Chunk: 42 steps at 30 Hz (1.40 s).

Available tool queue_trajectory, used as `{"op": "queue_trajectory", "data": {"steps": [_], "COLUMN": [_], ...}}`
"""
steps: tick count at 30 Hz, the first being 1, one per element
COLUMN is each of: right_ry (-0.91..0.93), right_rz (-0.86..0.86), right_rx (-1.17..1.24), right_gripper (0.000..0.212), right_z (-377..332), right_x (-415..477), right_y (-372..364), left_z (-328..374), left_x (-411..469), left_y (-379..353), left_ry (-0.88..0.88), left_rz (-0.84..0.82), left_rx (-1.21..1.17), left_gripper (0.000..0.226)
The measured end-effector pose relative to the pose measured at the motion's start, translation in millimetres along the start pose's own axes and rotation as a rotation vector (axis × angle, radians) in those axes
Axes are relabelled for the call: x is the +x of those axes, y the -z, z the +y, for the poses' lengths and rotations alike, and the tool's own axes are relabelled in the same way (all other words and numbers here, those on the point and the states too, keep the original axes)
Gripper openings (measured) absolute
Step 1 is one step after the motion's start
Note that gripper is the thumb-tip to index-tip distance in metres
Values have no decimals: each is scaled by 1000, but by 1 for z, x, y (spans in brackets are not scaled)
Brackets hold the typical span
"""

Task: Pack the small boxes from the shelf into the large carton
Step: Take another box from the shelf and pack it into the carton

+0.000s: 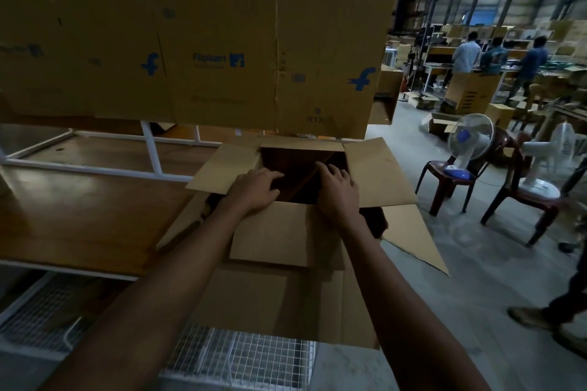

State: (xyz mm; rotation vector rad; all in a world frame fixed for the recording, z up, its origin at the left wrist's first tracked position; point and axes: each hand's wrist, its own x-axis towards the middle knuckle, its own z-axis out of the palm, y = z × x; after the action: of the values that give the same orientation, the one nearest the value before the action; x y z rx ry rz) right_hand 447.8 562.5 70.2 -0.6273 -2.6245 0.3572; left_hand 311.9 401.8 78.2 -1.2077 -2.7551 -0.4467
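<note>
The large brown carton (378, 168) stands open in front of me at the right end of a wooden table, its flaps spread outward. My left hand (254, 190) lies on the near flap (270, 232), fingers bent over the flap's edge into the opening. My right hand (338, 192) reaches over the same edge beside it, fingers curled downward. The inside of the carton is dark, so I cannot make out any small box there or whether either hand holds anything. No small boxes show on the shelf.
Flattened Flipkart cartons (222, 51) stand upright behind the carton against a white shelf frame (152, 152). The wooden table top (79, 209) lies left, wire mesh (241, 359) below. Two chairs with fans (470, 143) stand right. A person's legs (568, 301) are at the right edge.
</note>
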Motion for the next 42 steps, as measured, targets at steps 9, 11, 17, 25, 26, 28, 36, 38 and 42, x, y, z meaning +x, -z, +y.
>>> {"op": "queue_trajectory", "data": {"steps": [9, 11, 17, 25, 26, 28, 36, 38, 42], "right_ry": [-43, -58, -100, -154, -153, -144, -103, -98, -94], "right_rz": [-67, -74, -25, 22, 19, 3, -76, -78, -90], "right_rx": [46, 57, 65, 17, 0, -46, -70, -74, -62], "right_gripper": [82, 82, 82, 83, 84, 84, 84, 84, 83], "right_z": [-2, 0, 3, 4, 4, 3, 6, 7, 8], "right_x": [25, 23, 21, 28, 29, 31, 33, 34, 34], "right_y": [-13, -15, -18, -26, -29, -32, -32, -33, -32], "left_z": [-28, -39, -54, -61, -62, -61, -35, -30, -19], "left_x": [120, 147, 216, 258, 257, 252, 194, 176, 131], "left_y": [-26, -31, -39, -56, -55, -54, -40, -37, -29], "left_ry": [-67, -72, -57, -41, -46, -65, -34, -29, 3], "left_rz": [-160, -165, -121, -234, -238, -232, -179, -128, 7], "left_rx": [184, 140, 112, 209, 212, 208, 116, 80, 86], "left_gripper": [84, 91, 94, 95, 95, 93, 84, 82, 79]}}
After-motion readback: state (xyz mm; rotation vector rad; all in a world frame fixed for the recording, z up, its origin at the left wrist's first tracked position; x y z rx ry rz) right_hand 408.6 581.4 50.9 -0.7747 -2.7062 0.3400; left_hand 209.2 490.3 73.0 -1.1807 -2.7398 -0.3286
